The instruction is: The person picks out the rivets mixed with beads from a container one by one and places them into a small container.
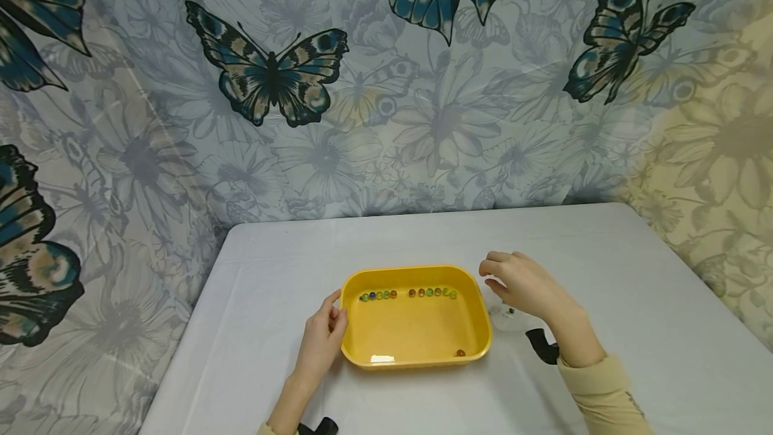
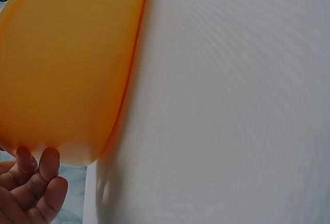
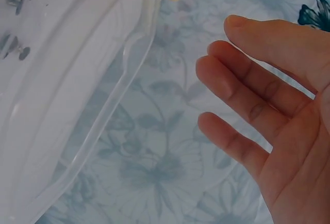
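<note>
The left hand had its fingers loosely curled with the tips resting against the near-left outer wall of the yellow tray, thumb by the rim, steadying rather than clamping it. The right hand hovered beyond the tray's far-right corner, its fingers spread, relaxed and holding nothing, just above a clear plastic container that stood on the surface touching or nearly touching the tray's right wall. The work looked to be at a pause between picks: a row of marbles already lay along the tray's far wall in two short groups, and a lone marble sat at the near-right corner. The next move would probably call for a fine fingertip pinch, since such small, hard, glossy spheres roll at the lightest touch, while the left hand kept the tray from sliding on the cloth. The tray was smooth moulded plastic, rectangular with rounded corners and a rolled lip; the container was thin and transparent, possibly holding a few dark specks, though the wrist view was too blurred to be sure. The surface wore a fine-woven white cloth, and a butterfly-printed curtain hung behind it.
</note>
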Available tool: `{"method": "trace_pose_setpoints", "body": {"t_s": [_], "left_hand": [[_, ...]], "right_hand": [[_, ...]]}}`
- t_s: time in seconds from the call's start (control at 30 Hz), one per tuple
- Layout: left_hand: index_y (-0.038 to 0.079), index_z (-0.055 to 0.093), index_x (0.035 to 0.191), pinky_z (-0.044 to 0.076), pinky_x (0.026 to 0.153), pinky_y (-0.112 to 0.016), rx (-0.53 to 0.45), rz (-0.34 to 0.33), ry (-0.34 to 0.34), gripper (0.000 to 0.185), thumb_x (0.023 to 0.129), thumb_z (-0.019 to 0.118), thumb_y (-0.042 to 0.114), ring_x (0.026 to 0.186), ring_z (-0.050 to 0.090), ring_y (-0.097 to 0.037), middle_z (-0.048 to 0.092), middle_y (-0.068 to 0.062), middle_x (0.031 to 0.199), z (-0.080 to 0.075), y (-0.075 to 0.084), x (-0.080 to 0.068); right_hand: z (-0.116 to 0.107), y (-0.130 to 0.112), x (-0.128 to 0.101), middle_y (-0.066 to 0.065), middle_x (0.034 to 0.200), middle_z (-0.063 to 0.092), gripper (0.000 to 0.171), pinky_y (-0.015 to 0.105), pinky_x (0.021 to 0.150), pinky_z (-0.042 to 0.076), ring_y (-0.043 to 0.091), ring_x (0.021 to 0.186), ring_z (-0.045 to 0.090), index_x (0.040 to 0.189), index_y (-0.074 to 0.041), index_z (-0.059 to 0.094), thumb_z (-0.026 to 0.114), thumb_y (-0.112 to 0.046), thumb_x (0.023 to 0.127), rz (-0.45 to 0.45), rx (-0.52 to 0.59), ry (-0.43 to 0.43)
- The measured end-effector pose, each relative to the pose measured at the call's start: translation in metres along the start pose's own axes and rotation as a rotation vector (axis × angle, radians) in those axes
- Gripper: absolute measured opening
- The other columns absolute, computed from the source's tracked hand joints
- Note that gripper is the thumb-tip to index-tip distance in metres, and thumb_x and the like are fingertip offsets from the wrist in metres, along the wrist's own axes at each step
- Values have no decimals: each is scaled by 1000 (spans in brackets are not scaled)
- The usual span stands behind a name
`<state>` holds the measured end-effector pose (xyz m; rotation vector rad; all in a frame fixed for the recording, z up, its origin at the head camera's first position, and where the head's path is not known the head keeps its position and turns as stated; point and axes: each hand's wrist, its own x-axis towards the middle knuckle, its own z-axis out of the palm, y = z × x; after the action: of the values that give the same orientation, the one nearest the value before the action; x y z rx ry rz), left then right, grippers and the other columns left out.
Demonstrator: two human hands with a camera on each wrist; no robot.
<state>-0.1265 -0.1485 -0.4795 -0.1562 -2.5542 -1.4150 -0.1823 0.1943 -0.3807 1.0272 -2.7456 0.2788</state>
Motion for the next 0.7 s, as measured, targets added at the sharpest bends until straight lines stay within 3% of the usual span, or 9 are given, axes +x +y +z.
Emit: {"method": "trace_pose_setpoints", "body": {"t_s": [0.7], "left_hand": [[-3, 49, 128, 41, 51, -20, 5, -31, 1, 37, 93, 52, 9, 59, 45, -7, 47, 3, 72, -1, 3, 1]], "right_hand": [[-2, -17, 25, -4, 77, 54, 16, 31, 67, 43, 10, 67, 46, 82, -12, 63, 73, -2, 75, -82, -55, -39]]}}
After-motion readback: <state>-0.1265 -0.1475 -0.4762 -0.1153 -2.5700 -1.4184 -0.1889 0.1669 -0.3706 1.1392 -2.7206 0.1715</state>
